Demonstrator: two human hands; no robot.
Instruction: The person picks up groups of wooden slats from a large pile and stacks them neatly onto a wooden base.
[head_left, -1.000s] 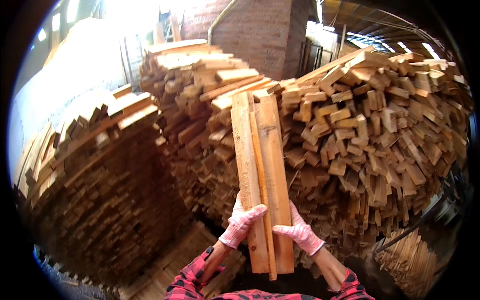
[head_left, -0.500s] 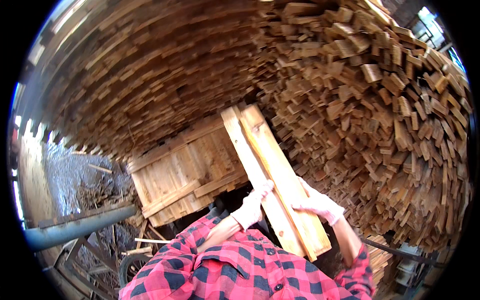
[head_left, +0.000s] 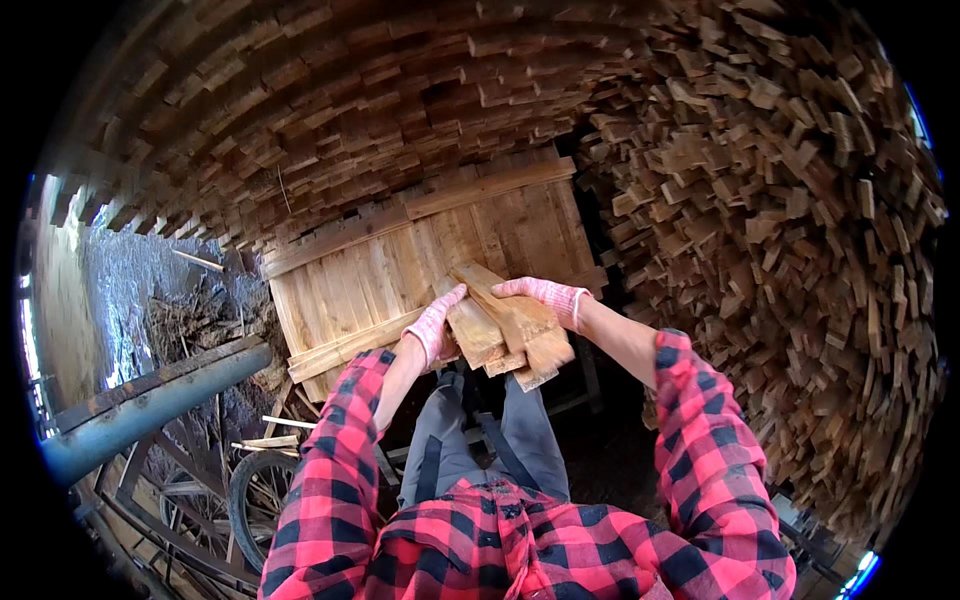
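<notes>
A bundle of short wooden boards (head_left: 505,325) lies between my gloved hands, with the cut ends toward me. My left hand (head_left: 435,325) grips the bundle's left side, thumb on top. On the right side, my right hand (head_left: 545,293) is closed on the boards with its thumb over the upper face. The boards are at the near edge of a slatted wooden platform (head_left: 360,278), which has a raised batten along its near and far sides. I cannot tell whether they rest on it or hang just above. The fingers under the boards are hidden.
Tall stacks of cut timber (head_left: 400,130) rise behind the platform, and another timber stack (head_left: 760,270) stands close on the right. A blue metal beam (head_left: 160,410) juts in from the left, above a spoked wheel (head_left: 265,500). Debris (head_left: 200,325) covers the ground beyond it.
The boards were upright-slanted and long in view at my right; now they are lower, in front of me, ends toward me. Both hands have shifted to opposite sides of the bundle.
</notes>
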